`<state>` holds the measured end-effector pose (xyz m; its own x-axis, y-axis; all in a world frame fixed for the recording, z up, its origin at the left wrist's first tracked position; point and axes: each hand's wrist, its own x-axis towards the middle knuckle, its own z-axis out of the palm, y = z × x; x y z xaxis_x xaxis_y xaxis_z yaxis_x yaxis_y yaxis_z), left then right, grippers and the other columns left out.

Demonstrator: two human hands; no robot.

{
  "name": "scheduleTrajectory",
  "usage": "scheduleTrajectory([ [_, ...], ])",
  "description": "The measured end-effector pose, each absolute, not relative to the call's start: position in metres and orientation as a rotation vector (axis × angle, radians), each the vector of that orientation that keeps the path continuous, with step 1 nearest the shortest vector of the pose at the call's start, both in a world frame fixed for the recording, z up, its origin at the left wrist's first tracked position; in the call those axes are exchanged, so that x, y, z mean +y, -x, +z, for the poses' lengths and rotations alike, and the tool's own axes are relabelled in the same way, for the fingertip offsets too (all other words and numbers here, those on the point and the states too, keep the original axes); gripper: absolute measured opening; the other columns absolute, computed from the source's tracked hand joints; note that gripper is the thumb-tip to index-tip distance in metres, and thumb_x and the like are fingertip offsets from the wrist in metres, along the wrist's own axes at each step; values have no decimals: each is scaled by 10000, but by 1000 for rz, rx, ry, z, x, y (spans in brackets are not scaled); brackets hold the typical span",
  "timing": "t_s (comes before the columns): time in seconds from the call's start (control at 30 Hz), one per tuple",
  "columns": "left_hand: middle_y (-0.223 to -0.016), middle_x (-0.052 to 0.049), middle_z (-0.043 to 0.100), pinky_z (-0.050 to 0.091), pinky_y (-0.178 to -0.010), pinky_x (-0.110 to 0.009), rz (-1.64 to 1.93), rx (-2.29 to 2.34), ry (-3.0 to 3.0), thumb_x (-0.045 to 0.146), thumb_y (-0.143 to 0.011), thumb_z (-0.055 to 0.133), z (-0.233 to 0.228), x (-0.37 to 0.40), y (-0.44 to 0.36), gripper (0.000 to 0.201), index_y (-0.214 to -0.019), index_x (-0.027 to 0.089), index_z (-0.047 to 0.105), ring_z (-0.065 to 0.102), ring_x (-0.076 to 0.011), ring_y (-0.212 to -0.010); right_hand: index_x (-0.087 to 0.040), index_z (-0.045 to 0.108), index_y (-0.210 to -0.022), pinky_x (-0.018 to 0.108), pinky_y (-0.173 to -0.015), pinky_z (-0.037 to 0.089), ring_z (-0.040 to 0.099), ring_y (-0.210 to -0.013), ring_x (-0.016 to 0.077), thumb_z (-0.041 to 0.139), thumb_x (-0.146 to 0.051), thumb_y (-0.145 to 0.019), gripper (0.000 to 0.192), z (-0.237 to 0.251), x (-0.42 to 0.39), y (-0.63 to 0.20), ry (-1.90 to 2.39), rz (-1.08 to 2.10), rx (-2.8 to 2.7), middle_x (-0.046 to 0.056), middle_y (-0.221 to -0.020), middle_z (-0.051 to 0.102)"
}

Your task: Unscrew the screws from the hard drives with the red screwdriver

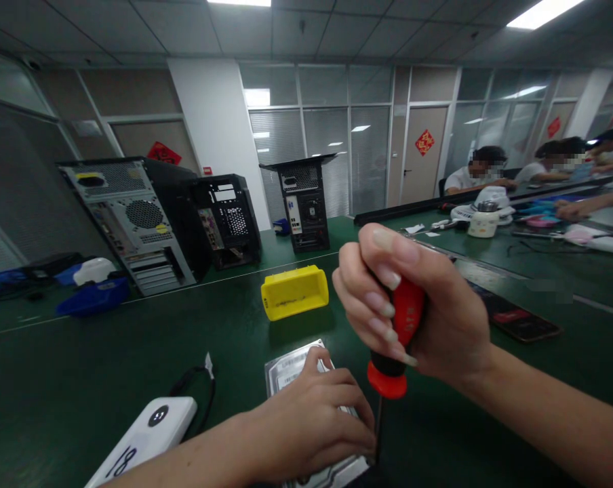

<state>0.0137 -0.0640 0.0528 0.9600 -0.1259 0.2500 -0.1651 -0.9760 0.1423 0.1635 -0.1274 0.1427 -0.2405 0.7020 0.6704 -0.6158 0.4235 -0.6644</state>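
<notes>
Screwdriver point(399, 325) gripped upright in right hand point(413, 312); left hand point(311, 413) flat on hard drive point(291, 369); yellow bin point(294, 291) beyond.

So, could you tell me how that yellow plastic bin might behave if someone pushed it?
The yellow bin looks like an open, hollow plastic shell, so probably light and apt to slide on the smooth green table. Its low, wide shape suggests it would hardly tip.
</notes>
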Motion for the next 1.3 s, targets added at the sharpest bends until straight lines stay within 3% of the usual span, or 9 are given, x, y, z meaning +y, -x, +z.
scheduleTrajectory([
  [0.17, -1040, 37, 713, 384, -862, -240, 293, -160, -2818, 214, -976, 574, 54, -64, -15, 131, -986, 201, 704, 604, -127, -992, -174, 508, -663, 111, -311, 322, 384, -394, 41, 594, -293, -905, 283, 140, -126, -160, 101, 1228, -1337, -57, -581, 473],
  [0.4, -1017, 35, 737, 425, -848, -223, 200, -67, -2742, 217, -958, 603, 51, -61, -17, 115, -970, 229, 717, 609, -157, -1069, -182, 508, -671, 138, -298, 288, 371, -387, 46, 618, -305, -893, 276, 137, -127, -160, 79, 1299, -1382, -58, -591, 486],
  [1.03, -1067, 41, 746, 489, -825, -186, 99, -50, -2626, 159, -968, 578, 51, -58, -20, 122, -1020, 191, 683, 653, -117, -1069, -174, 514, -640, 145, -340, 300, 395, -429, 53, 720, -317, -830, 314, 140, -134, -157, 182, 1426, -1320, -61, -560, 491],
  [1.3, -1016, 21, 759, 506, -741, -127, 128, -69, -2602, 164, -879, 677, 60, -58, -19, 109, -987, 151, 692, 705, -92, -894, -179, 515, -650, 156, -359, 316, 406, -420, 54, 720, -345, -830, 320, 141, -131, -157, 211, 1408, -1325, -57, -570, 507],
])
